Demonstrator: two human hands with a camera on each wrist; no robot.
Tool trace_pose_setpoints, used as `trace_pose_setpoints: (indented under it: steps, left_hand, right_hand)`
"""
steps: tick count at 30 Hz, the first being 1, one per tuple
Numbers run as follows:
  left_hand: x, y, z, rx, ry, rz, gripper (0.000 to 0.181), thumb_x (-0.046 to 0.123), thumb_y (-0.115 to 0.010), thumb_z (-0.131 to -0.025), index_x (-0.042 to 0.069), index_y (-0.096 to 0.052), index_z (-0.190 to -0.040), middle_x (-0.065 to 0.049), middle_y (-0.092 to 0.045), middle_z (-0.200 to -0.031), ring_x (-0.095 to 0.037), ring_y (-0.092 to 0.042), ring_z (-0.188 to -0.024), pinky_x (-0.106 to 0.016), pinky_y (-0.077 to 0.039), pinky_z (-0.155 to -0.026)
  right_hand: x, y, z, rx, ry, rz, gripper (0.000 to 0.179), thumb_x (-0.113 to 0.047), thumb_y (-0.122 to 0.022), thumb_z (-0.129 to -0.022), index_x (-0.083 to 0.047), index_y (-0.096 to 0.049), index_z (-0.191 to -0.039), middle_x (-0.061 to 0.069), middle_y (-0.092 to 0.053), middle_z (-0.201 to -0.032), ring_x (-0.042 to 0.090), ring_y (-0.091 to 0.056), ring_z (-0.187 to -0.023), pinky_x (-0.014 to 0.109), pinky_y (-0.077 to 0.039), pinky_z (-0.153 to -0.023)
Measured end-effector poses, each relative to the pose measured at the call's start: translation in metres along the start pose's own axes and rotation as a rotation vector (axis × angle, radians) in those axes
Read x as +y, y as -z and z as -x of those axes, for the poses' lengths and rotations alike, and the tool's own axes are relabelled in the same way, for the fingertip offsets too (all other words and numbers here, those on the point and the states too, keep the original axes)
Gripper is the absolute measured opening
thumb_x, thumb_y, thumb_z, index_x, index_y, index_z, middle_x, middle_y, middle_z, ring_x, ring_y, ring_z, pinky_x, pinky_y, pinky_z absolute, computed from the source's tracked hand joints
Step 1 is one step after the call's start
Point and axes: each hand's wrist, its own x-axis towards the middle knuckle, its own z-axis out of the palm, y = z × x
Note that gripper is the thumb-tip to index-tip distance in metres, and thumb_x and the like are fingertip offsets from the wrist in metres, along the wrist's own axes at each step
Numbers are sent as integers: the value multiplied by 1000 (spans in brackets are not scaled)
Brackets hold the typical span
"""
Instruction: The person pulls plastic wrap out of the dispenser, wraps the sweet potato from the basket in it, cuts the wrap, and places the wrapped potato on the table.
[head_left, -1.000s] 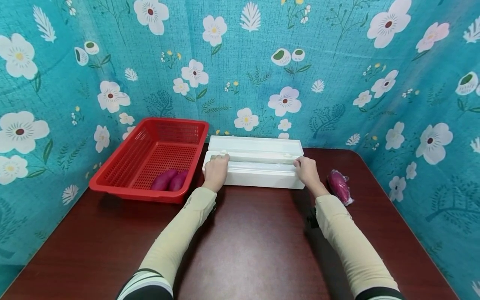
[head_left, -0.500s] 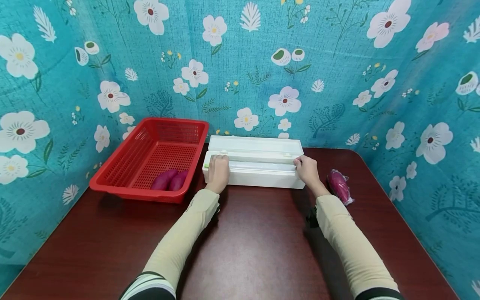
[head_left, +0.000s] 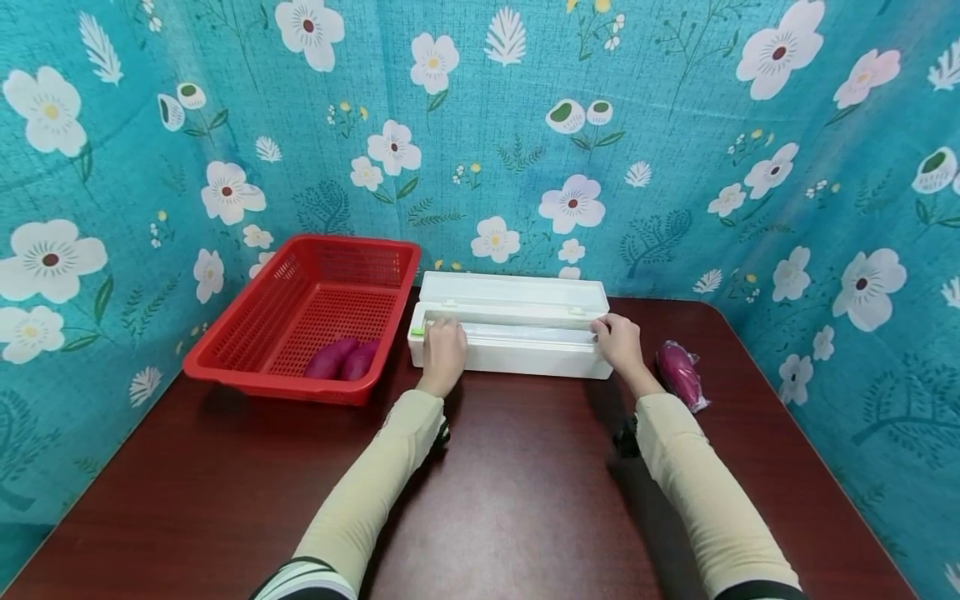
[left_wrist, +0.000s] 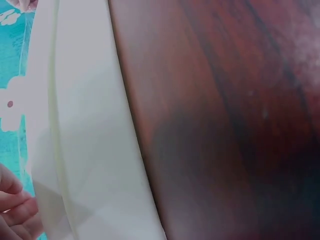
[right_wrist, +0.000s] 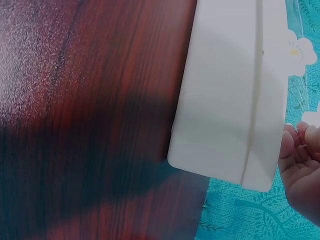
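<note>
tabletop (head_left: 536,475) room before box (head_left: 536,358), basket (head_left: 337,312) blocking left

No readable text anywhere, sorry folks. Can't make out a word, brand or number on the white cling-film box (head_left: 517,355), the red plastic basket (head_left: 270,385) left of it, the film-wrapped purple vegetable (head_left: 680,372) right of it, or the floral curtain (head_left: 465,100) behind it.
</note>
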Motion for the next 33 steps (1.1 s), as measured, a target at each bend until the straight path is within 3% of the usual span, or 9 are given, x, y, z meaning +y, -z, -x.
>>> trace_pose_setpoints:
  steps: [8, 13, 16, 22, 27, 33]
  left_hand:
    - [-8, -4, 0, 74, 77, 191, 13, -1, -58, -79, -8, -68, -85, -18, -65, -82, -31, -61, -79, -39, -46, -72]
    - [-13, -6, 1, 105, 89, 277, 15, 0, -60, -80, -8, -68, -89, -18, -66, -86, -31, -61, -82, -38, -47, -73]
    - [-14, -6, 1, 114, 119, 296, 15, 2, -60, -80, -6, -69, -89, -16, -66, -87, -29, -62, -82, -38, -48, -71]
    - [-13, -8, -4, 166, 266, 299, 14, 12, -64, -78, 6, -73, -88, -7, -68, -86, -26, -62, -79, -40, -41, -63]
    - [-12, -5, -8, 209, 271, 336, 13, 14, -66, -78, 6, -73, -87, -5, -68, -84, -25, -63, -79, -37, -46, -61]
    - [-7, 6, -18, 172, 284, 403, 16, 16, -63, -83, 7, -72, -92, -6, -68, -89, -19, -62, -85, -33, -49, -69]
  right_hand:
    - [-1, 3, 0, 3, -47, -15, 22, -8, -47, -92, 8, -62, -90, 21, -64, -79, 28, -60, -71, 37, -46, -61]
    - [0, 3, 0, 22, -69, -25, 22, -8, -47, -92, 7, -63, -90, 21, -64, -82, 29, -61, -76, 40, -48, -67]
    - [1, 3, 1, 41, -61, -41, 22, -7, -47, -92, 7, -64, -89, 21, -63, -83, 29, -59, -78, 41, -47, -70]
    - [2, 2, 2, 101, -37, -87, 22, -7, -49, -91, 9, -64, -92, 23, -63, -87, 32, -60, -82, 42, -47, -74]
    - [-2, 2, 1, 198, 6, -116, 18, -4, -54, -88, 11, -64, -88, 24, -63, -85, 32, -61, -80, 42, -47, -74]
    - [-8, 8, -3, 253, 48, -177, 16, -3, -55, -87, 10, -64, -86, 23, -64, -83, 32, -61, -77, 42, -47, -71]
